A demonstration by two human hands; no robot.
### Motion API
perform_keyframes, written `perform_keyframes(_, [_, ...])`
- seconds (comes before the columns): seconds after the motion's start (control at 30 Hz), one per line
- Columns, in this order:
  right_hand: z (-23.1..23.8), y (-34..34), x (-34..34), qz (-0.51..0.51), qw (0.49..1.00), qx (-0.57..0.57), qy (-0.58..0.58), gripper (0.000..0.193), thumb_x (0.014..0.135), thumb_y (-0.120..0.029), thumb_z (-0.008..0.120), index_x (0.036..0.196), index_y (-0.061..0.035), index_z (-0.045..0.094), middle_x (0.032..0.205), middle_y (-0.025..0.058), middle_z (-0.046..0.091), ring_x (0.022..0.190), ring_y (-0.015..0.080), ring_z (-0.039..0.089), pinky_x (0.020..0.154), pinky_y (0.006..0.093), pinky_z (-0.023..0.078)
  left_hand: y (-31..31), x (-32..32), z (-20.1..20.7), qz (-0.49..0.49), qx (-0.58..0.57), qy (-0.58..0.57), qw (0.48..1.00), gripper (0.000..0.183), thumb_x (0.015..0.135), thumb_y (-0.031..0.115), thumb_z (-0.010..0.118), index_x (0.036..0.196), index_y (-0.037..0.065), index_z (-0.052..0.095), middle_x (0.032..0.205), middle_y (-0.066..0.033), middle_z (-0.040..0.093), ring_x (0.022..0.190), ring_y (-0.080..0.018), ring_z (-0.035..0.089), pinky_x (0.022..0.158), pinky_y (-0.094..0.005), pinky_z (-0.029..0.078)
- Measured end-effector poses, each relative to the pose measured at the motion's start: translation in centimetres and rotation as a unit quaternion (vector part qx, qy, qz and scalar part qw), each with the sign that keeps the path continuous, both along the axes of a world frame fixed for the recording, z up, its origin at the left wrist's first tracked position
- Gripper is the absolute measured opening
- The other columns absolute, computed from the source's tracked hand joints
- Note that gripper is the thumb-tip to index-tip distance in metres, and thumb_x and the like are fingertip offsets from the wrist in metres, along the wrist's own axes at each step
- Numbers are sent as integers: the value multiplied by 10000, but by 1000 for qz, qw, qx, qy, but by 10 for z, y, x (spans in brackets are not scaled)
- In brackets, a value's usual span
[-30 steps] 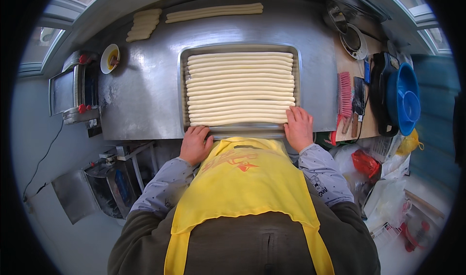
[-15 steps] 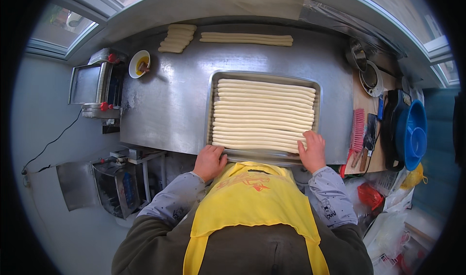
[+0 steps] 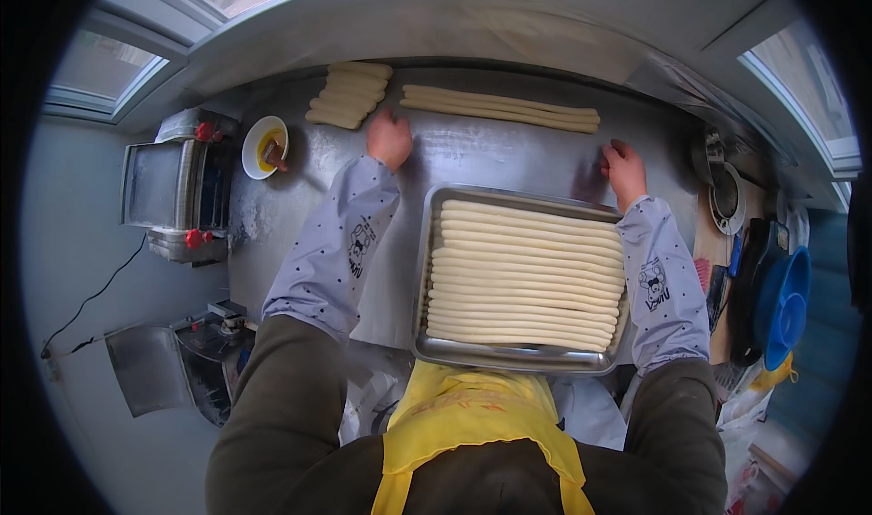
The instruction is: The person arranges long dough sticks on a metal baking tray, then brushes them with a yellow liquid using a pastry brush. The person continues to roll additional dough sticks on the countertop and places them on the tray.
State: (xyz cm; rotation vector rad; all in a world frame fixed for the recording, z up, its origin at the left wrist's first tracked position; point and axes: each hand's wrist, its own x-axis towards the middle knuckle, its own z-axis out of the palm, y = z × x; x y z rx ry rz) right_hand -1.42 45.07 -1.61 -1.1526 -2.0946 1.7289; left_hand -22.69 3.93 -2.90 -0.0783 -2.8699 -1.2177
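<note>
A metal tray [image 3: 420, 270] full of long, pale dough strips [image 3: 527, 274] lies at the table's near edge, in front of my yellow apron. My forearms reach past it on both sides. My left hand [image 3: 390, 140] is over the far part of the table, near the left end of two or so long dough strips [image 3: 500, 109]; its fingers are loosely bent, with nothing seen in them. My right hand [image 3: 623, 172] hovers beyond the tray's far right corner, thumb and fingers a little apart and holding nothing. Shorter dough pieces [image 3: 350, 94] lie side by side at the far left.
A white bowl [image 3: 264, 148] with yellow liquid and a brush stands at the left of the metal table [image 3: 309, 215]. Past the left edge is a roller machine [image 3: 177, 183]. Blue basins [image 3: 783, 311], a strainer [image 3: 727, 197] and tools sit on the right side.
Both hands have left the tray's near edge and reached forward to the far side of the table. The tray sits lower and further right in view; the whole view has shifted somewhat.
</note>
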Motion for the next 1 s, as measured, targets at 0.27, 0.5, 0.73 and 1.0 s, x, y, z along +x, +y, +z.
perform_keyframes(0.27, [-4,-23,-51,-100,992,-79,5,327,999,-196,735,1186,63,663,965,115,712,750,174,660,687,324,560,31,-47,-26,59,84,-115,988,422,938,231,697,1188,-109,693,1114,-296,757,928,-447,739,837,-507,561])
perform_keyframes(0.5, [-6,-35,-54,-119,981,-108,109,213,987,-132,723,1108,31,656,942,108,711,774,186,695,707,328,578,28,-22,-27,66,202,-156,965,320,951,232,721,1137,-27,701,931,-142,742,819,-216,710,705,-390,560])
perform_keyframes(0.73, [9,-56,-59,-13,1000,-12,2,173,940,-75,701,1056,52,682,970,120,738,750,205,712,689,355,572,48,7,17,-5,150,-178,972,303,919,137,787,1175,-13,728,939,-89,743,784,-181,664,719,-329,546])
perform_keyframes(1.0, [114,-100,69,76,979,-128,140,209,1017,-60,718,1192,12,628,969,78,693,833,165,720,731,287,592,9,151,129,-169,306,-172,921,185,980,82,744,1135,-1,689,1014,-15,685,872,-94,599,804,-258,501])
